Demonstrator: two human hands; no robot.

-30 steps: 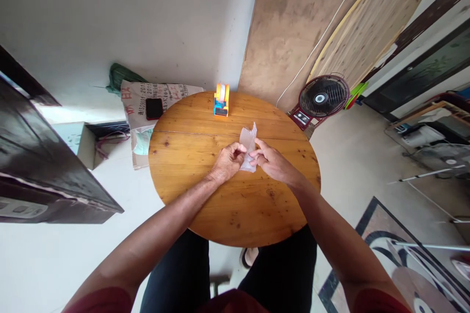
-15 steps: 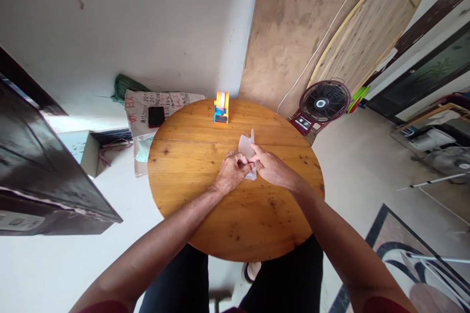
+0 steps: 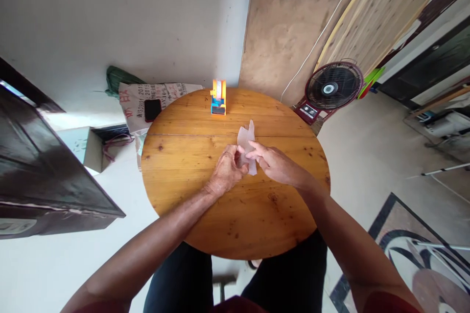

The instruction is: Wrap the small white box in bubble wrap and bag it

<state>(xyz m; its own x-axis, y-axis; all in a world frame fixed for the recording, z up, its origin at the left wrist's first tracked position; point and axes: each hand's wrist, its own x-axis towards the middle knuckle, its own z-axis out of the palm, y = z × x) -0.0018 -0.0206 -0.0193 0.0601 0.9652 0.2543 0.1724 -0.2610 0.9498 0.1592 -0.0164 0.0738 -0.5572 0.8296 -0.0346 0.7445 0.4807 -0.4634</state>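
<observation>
A thin, whitish, crumpled sheet (image 3: 246, 136), like film or soft paper, lies over the middle of the wooden table. My left hand (image 3: 228, 168) pinches the sheet's left edge between thumb and fingers. From the right, my right hand (image 3: 273, 162) rests its outstretched fingertips on the sheet, apart from the left fingers. Part of the sheet is covered by both hands. Beyond it, near the table's far edge, stands an orange and blue tape dispenser (image 3: 219, 99) with a roll in it.
The round wooden table (image 3: 235, 225) reaches to my lap. A black phone (image 3: 152, 110) lies on printed cardboard (image 3: 132, 100) past the left edge. A dark red fan (image 3: 332, 89) stands off the right edge. A wall and a brown board (image 3: 282, 34) rise behind.
The right fingers have drawn slightly apart from the left hand and stretched out over the sheet. More of the sheet shows and looks spread wider. The view has shifted a little.
</observation>
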